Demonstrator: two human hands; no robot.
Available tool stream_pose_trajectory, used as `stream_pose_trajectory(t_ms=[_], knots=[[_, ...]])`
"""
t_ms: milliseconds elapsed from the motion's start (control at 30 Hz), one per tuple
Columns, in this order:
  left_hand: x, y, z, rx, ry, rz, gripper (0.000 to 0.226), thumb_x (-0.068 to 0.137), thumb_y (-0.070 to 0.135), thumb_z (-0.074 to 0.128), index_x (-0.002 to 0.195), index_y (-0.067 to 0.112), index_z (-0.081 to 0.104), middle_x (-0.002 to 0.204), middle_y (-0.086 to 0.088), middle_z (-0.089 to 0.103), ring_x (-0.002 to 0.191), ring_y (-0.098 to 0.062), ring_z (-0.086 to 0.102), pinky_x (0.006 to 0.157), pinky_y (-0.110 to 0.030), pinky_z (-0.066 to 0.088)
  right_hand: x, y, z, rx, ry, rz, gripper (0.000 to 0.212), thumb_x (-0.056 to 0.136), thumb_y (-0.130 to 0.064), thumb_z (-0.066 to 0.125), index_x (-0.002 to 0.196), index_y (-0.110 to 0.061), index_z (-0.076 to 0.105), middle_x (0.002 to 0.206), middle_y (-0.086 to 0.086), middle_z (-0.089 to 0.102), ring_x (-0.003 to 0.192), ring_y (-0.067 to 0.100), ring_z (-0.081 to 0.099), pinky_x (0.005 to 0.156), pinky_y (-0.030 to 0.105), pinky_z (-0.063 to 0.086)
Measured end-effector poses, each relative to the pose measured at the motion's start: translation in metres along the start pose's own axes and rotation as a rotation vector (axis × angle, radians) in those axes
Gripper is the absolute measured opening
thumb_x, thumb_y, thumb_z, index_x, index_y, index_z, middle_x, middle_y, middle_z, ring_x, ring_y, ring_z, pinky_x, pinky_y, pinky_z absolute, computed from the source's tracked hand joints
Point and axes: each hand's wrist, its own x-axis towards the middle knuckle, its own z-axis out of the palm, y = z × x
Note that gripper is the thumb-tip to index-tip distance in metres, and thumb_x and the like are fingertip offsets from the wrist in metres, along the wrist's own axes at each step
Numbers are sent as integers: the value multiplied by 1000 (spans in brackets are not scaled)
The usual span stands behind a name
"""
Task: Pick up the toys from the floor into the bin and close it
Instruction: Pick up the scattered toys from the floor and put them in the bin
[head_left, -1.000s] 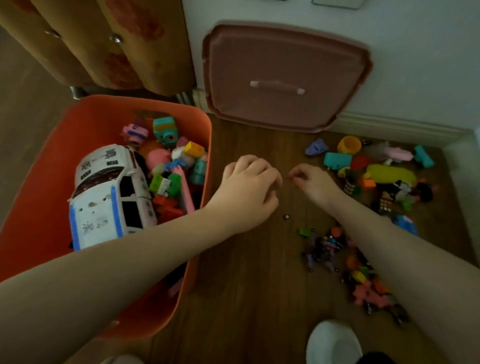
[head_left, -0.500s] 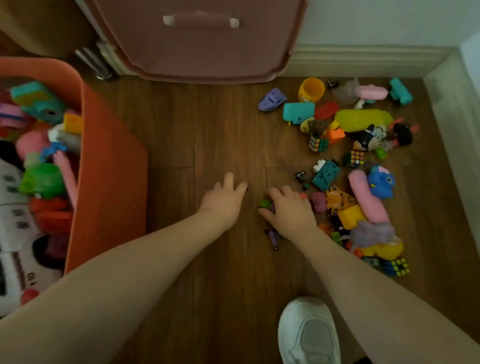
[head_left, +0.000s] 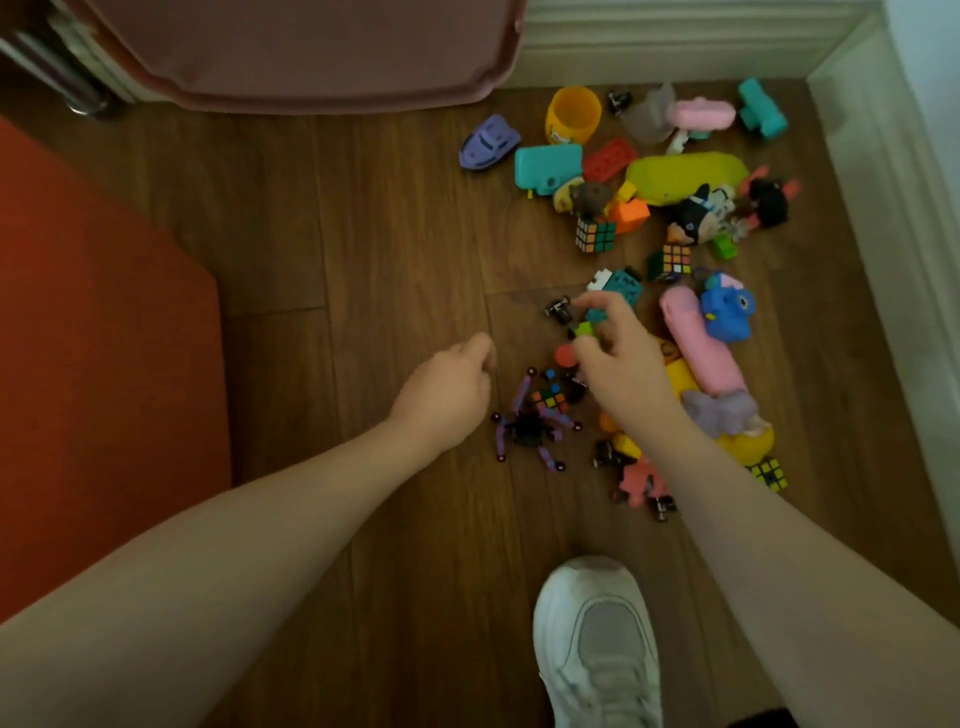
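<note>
Toys (head_left: 670, 249) lie scattered on the floor (head_left: 363, 234), right half of frame. Your right hand (head_left: 618, 364) pinches a small green piece (head_left: 584, 329) at centre. Your left hand (head_left: 447, 395) hovers beside it, fingers curled, whether holding anything I cannot tell. Orange bin (head_left: 104, 364) at left edge; lid (head_left: 311, 52) upper left.

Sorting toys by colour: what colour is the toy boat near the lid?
Purple; the toy boat shows clearly in the head view, beside the pink lid.
</note>
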Motion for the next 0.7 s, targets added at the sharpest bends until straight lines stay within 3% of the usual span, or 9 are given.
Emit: stream_pose_trajectory(t_ms=[67,133,233,333,400,500,600,700], knots=[[-2,11,6,22,-24,66,13,93,8,35,95,13,47,95,-6,52,83,-23,51,70,-34,42,3,14,-5,-156,-34,16,16,88,-5,46,98,-12,57,73,-2,55,71,20,53,61,30,36],[-2,18,14,65,-22,123,14,93,9,37,95,10,51,99,-7,49,87,-25,51,70,-33,39,2,25,-6,-294,-93,26,14,89,-4,44,97,-6,56,93,11,59,91,29,54,72,34,36],[1,25,23,115,61,139,21,93,26,43,103,10,51,102,-7,48,95,-24,51,73,-30,36,-2,36,1,-448,-190,-23,25,94,-14,44,118,-8,46,109,17,58,97,33,56,72,35,40],[3,23,31,373,-16,203,68,83,61,49,134,19,34,118,-8,42,111,-24,42,87,-36,37,-2,37,9,-629,-214,-71,49,96,-25,45,142,-18,29,124,15,55,99,32,60,73,41,50],[2,17,34,543,-124,227,88,76,67,54,144,23,20,126,-11,33,117,-28,36,91,-39,35,-2,33,13,-781,-265,-68,55,97,-25,42,146,-24,19,127,15,51,98,33,61,69,40,51],[-4,5,35,604,-172,181,74,81,49,61,140,21,26,128,-13,31,118,-30,37,88,-40,39,-7,27,20,-940,-321,-95,56,97,-31,41,146,-23,14,123,15,51,94,35,62,62,38,46],[-11,-7,28,486,-195,83,53,84,37,62,127,17,38,125,-11,36,111,-28,47,80,-37,44,-11,25,29,-978,-354,-92,55,97,-41,41,142,-20,18,127,14,45,96,35,61,62,39,45],[-16,-19,17,356,-213,-25,41,84,32,62,118,16,46,122,-9,42,100,-24,54,76,-34,49,-9,23,34,-950,-363,-82,46,98,-37,38,137,-17,23,125,14,45,95,35,61,62,39,45]])
